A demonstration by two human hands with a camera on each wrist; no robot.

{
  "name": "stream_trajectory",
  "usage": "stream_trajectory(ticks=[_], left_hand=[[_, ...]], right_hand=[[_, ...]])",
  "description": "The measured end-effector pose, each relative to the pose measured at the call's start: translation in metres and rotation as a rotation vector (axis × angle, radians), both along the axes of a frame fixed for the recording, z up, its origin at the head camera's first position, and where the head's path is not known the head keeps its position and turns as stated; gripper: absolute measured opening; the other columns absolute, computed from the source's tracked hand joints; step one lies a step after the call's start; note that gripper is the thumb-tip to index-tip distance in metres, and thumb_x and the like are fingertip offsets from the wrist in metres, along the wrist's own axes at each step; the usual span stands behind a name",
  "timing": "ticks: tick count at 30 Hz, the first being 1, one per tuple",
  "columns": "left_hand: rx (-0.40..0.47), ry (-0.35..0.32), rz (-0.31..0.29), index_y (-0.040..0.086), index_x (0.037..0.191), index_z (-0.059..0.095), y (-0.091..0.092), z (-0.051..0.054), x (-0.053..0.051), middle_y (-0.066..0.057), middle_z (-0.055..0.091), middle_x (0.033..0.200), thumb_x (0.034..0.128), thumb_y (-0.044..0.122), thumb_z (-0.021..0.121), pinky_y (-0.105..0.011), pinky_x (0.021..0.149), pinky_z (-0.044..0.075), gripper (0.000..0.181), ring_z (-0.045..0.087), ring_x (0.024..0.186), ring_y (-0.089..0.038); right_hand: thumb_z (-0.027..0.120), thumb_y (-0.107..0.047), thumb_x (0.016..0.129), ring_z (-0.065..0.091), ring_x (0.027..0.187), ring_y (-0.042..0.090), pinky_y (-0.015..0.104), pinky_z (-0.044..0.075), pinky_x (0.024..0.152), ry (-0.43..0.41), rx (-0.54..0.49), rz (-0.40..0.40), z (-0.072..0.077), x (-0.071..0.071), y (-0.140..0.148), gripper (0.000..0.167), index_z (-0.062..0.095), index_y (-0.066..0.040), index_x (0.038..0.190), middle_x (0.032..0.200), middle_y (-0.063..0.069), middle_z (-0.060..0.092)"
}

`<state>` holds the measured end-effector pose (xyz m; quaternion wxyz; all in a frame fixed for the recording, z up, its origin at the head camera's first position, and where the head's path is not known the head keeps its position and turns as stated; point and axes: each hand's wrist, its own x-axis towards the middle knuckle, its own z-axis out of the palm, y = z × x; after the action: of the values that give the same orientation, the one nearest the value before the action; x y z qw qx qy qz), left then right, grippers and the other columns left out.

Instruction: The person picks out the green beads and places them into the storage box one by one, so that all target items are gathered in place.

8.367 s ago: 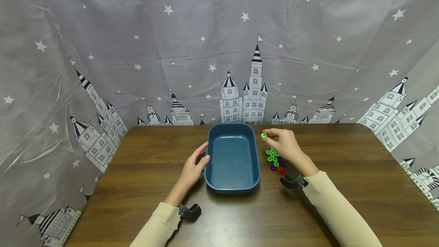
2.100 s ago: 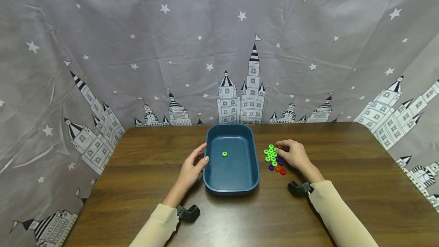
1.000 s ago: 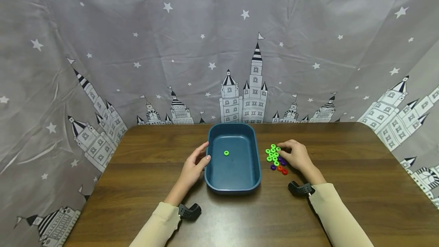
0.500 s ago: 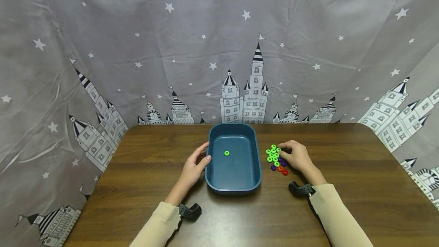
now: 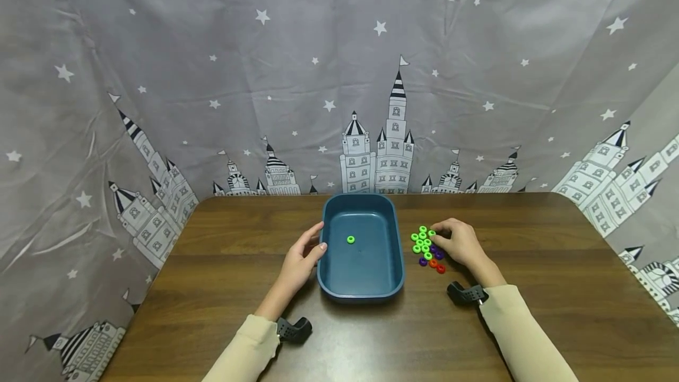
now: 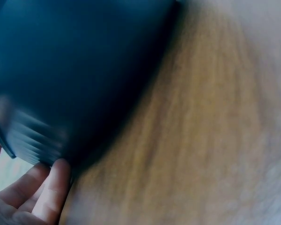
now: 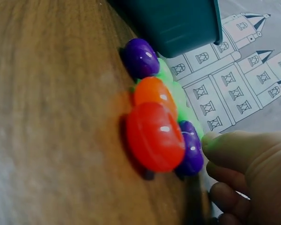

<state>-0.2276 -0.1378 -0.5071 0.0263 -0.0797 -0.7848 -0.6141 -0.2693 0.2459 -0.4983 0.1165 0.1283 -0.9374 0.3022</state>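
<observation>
The outermost green ring (image 5: 432,233) is at the right side of the cluster of green rings (image 5: 422,236), toward the desk's back edge and right of the blue bin (image 5: 361,273). The right hand (image 5: 459,243) is clamped on it, thumb and forefinger pinching; the fingertips partly cover it.

At the front of the cluster are three purple rings (image 5: 422,261), an orange ring (image 5: 433,263) and a red ring (image 5: 441,269). The bin stands between the cluster and the left hand (image 5: 297,264), whose fingers are apart and touch the bin's left side. A lone green ring (image 5: 350,240) lies inside, near the middle of the bin floor.

The rings lie mostly flat, holes upward; being round, each has no evident long axis. The cluster runs from back to front, its front end slanting right. The bin's long axis runs between the desk's front and back edges, its far end near the back edge. Behind the desk (image 5: 239,246) hangs a gray curtain (image 5: 302,81) printed with stars and castles.

The right wrist view shows the red and orange rings standing before the blurred green ones, and curled fingers beneath the thumb. The left wrist view shows fingertips against the bin's outer wall, with ribbed marks nearby. Only the head view shows the bin's interior.
</observation>
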Motion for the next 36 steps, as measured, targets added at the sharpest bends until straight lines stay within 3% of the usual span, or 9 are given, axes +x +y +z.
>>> stream_trajectory(ticks=[4, 9, 15, 25, 36], left_hand=[[-0.006, 0.009, -0.003, 0.014, 0.15, 0.051, 0.0, 0.0, 0.0, -0.024, 0.059, 0.142, 0.1019, 0.016, 0.06, -0.046, 0.091, 0.06, 0.049, 0.063, 0.123, -0.042], [-0.003, 0.006, 0.0, 0.014, 0.15, 0.051, -0.001, 0.001, 0.001, -0.024, 0.059, 0.142, 0.1019, 0.015, 0.06, -0.045, 0.09, 0.06, 0.049, 0.063, 0.122, -0.041], [-0.006, 0.003, 0.003, 0.015, 0.15, 0.051, -0.001, 0.0, 0.0, -0.024, 0.061, 0.139, 0.1014, 0.015, 0.061, -0.04, 0.086, 0.061, 0.049, 0.064, 0.12, -0.041], [-0.005, 0.004, 0.002, 0.013, 0.15, 0.051, 0.0, 0.002, 0.001, -0.025, 0.062, 0.137, 0.1013, 0.015, 0.061, -0.04, 0.084, 0.061, 0.05, 0.065, 0.118, -0.041], [-0.002, 0.013, 0.001, 0.011, 0.15, 0.051, 0.0, 0.001, 0.001, -0.026, 0.062, 0.138, 0.101, 0.014, 0.06, -0.039, 0.084, 0.061, 0.05, 0.064, 0.12, -0.041]], right_hand=[[0.075, -0.011, 0.089, 0.07, 0.094, 0.035, 0.054, 0.054, 0.086, -0.026, -0.019, -0.015, 0.005, 0.001, 0.0, 0.018, 0.077, -0.001, 0.103, 0.102, 0.018, 0.077], [0.073, -0.011, 0.091, 0.071, 0.089, 0.03, 0.048, 0.056, 0.081, -0.054, -0.036, -0.023, 0.014, 0.001, -0.001, 0.019, 0.076, -0.001, 0.107, 0.099, 0.016, 0.078], [0.073, -0.011, 0.09, 0.071, 0.084, 0.025, 0.041, 0.056, 0.077, -0.03, -0.038, -0.005, 0.026, 0.001, -0.006, 0.02, 0.076, 0.0, 0.107, 0.098, 0.015, 0.078], [0.075, -0.008, 0.089, 0.068, 0.076, 0.017, 0.027, 0.054, 0.068, 0.041, -0.082, 0.076, 0.048, -0.003, -0.032, 0.018, 0.077, -0.001, 0.106, 0.096, 0.013, 0.079], [0.074, -0.01, 0.091, 0.07, 0.08, 0.019, 0.025, 0.055, 0.067, 0.025, -0.112, 0.162, 0.071, -0.005, -0.072, 0.02, 0.076, 0.001, 0.109, 0.101, 0.014, 0.079]])
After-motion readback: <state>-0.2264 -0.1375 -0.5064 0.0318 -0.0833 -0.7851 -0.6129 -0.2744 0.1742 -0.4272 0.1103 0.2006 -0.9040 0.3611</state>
